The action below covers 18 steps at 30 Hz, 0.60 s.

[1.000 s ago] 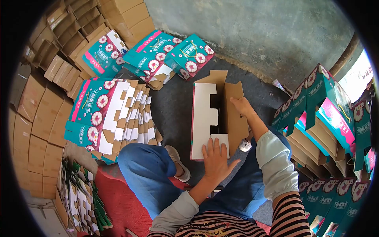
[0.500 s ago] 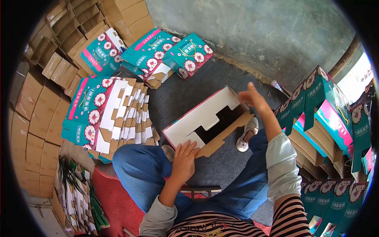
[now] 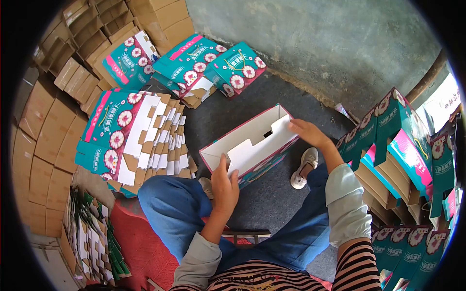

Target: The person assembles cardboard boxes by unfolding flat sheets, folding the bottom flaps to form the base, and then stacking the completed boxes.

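Observation:
A carton [image 3: 252,143], white inside with a teal and magenta printed outer side, lies between my knees with its opening facing up. White flaps are folded inward over the opening, leaving a small dark gap near the middle. My left hand [image 3: 224,186] is at the near left corner, fingers apart, the fingertips against the white flap. At the right end, my right hand [image 3: 308,134] rests its fingers on the rim and flap edge; its thumb and fingers are close together on the cardboard.
Flattened teal cartons [image 3: 141,140] are stacked at the left, with more printed cartons [image 3: 238,69] behind. Brown boxes [image 3: 41,145] line the far left. Open teal cartons [image 3: 388,145] stand at the right. A red mat [image 3: 145,247] lies at the lower left, a grey wall [image 3: 310,43] behind.
The brown-edged near flap has folded inward, showing its white side and the carton's printed outer side. My right hand has come down onto the right end; my left hand's fingers have shifted and spread.

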Motion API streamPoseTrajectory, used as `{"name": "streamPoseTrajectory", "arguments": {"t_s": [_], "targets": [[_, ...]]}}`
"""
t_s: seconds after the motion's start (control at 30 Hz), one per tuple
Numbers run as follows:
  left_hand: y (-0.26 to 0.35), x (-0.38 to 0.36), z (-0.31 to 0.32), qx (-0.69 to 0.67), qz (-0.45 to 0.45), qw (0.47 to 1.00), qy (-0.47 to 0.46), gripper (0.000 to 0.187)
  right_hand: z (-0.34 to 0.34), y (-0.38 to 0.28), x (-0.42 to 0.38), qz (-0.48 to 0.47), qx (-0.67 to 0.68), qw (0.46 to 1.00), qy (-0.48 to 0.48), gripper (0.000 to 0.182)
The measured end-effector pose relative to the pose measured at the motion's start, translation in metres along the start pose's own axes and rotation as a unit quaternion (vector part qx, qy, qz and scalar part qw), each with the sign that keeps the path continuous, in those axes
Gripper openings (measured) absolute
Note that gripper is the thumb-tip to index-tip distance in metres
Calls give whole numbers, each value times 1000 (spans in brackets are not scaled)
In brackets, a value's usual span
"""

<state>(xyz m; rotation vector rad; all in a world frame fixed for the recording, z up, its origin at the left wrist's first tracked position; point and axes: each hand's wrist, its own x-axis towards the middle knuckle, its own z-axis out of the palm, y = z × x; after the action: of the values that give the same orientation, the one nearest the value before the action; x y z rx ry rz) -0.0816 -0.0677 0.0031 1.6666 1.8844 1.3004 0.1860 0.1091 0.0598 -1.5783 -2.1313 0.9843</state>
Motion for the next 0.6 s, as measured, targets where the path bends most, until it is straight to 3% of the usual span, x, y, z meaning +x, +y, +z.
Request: {"name": "streamPoseTrajectory", "arguments": {"t_s": [0.07,0.1,0.2,0.3,0.4,0.6], "targets": [[1,-1,8,74,81,994,24,61,15,0,-3,-75,-139,987,43,76],[0,0,11,112,121,986,36,64,19,-8,-7,-107,-143,981,76,78],[-2,1,8,145,101,984,7,69,28,-27,-11,-186,-154,959,148,85],[3,0,8,160,109,981,-1,67,36,-22,-12,-214,-271,935,79,86],[9,-3,6,260,116,956,-75,64,39,-19,-20,-184,-331,925,20,81],[-4,-1,16,292,138,943,-84,56,41,-6,-10,-234,-311,921,-3,70]]}}
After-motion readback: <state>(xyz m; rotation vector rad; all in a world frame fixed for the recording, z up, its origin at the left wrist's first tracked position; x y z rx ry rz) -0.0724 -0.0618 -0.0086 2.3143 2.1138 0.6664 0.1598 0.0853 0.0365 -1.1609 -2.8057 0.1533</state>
